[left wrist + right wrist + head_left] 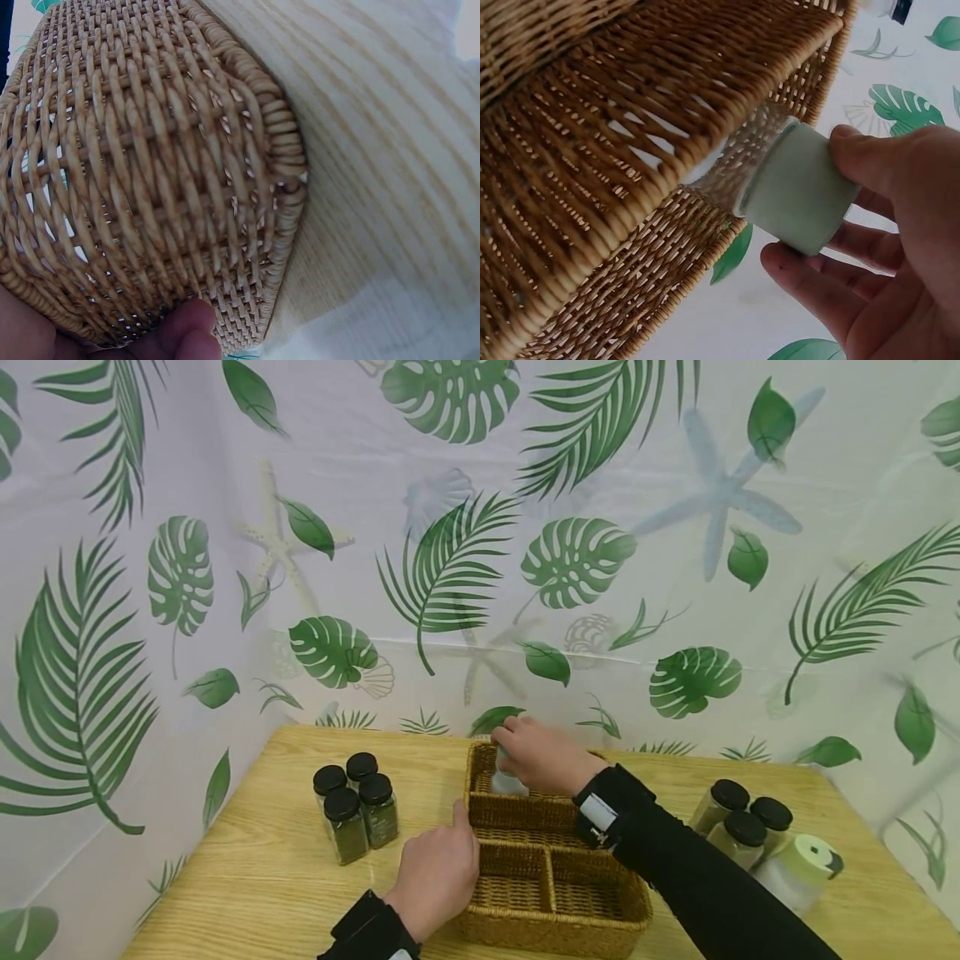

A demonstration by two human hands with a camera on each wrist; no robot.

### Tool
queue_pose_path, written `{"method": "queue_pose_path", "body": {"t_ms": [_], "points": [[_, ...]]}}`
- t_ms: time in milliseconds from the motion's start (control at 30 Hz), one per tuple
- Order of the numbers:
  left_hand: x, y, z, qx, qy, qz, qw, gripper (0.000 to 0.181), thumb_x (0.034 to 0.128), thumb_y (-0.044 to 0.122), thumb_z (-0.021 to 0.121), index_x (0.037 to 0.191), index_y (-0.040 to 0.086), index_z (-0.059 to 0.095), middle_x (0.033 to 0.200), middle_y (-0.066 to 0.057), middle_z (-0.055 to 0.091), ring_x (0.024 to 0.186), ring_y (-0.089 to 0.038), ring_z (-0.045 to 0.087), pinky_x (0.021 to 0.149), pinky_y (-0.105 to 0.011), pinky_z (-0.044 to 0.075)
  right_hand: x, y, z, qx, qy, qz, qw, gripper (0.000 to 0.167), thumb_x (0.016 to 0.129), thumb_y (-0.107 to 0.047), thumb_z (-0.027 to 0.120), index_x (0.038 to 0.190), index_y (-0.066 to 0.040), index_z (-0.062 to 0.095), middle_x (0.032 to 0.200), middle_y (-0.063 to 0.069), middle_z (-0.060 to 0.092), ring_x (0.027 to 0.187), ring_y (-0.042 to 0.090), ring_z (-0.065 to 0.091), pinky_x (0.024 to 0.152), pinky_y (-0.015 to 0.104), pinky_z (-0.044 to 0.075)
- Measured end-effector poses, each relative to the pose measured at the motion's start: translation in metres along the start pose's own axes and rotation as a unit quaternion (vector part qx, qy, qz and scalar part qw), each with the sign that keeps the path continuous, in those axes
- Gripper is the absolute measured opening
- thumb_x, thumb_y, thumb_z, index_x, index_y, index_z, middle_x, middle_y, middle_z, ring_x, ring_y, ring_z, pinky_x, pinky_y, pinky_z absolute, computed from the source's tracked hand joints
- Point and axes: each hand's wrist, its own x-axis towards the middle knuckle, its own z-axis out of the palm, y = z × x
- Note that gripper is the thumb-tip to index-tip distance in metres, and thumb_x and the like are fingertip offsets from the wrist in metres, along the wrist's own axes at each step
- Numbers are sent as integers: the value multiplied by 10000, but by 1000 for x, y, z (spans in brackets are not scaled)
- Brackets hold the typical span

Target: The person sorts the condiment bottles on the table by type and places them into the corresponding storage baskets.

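Note:
A brown wicker basket (555, 935) with several compartments stands on the table. My right hand (543, 756) holds a clear jar (508, 783) by its top, in the left part of the basket's back compartment. The right wrist view shows its pale green lid (802, 187) between thumb and fingers, with the jar's lower part behind the wicker rim. My left hand (438, 872) grips the basket's left side, one finger pointing up along the edge. In the left wrist view, curled fingertips (196, 319) touch the woven wall. The front two compartments hold nothing.
Several black-lidded spice jars (345, 827) stand grouped left of the basket. To the right are black-lidded jars (738, 835) and a container with a pale green lid (798, 877), partly behind my right forearm. A leaf-printed cloth (465, 568) hangs behind the table (247, 827).

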Motion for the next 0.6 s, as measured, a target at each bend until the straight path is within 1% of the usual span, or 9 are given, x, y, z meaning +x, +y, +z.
{"method": "queue_pose_path", "body": {"t_ms": [233, 400, 500, 600], "points": [[0, 1, -2, 4, -15, 1, 10000, 490, 1092, 256, 456, 1478, -44, 434, 490, 7, 338, 406, -145, 194, 466, -314, 123, 1, 0, 5, -28, 24, 120, 9999, 251, 982, -174, 678, 1192, -41, 643, 1041, 98, 634, 888, 235, 610, 770, 354, 539], [2, 0, -1, -22, -43, -49, 10000, 492, 1093, 260, 452, 1478, -46, 436, 483, 3, 344, 398, -147, 199, 458, -310, 127, 1, -1, 4, -205, 96, 103, 9997, 264, 986, -204, 671, 1199, -49, 653, 1032, 91, 643, 871, 231, 615, 756, 354, 538], [2, 0, 0, -16, -62, -80, 9999, 493, 1093, 263, 449, 1480, -43, 437, 479, 0, 350, 397, -148, 196, 457, -309, 128, -1, -2, 3, -311, 99, 65, 9994, 294, 998, -227, 656, 1230, -47, 653, 1059, 99, 653, 900, 242, 631, 782, 362, 542], [2, 0, 0, -11, -50, -83, 10000, 494, 1093, 262, 448, 1481, -44, 435, 478, 1, 351, 397, -146, 195, 456, -310, 128, -4, -2, 1, -262, 17, 150, 9995, 369, 1009, -259, 641, 1307, -42, 625, 1147, 119, 655, 1002, 265, 647, 845, 379, 548]]}}
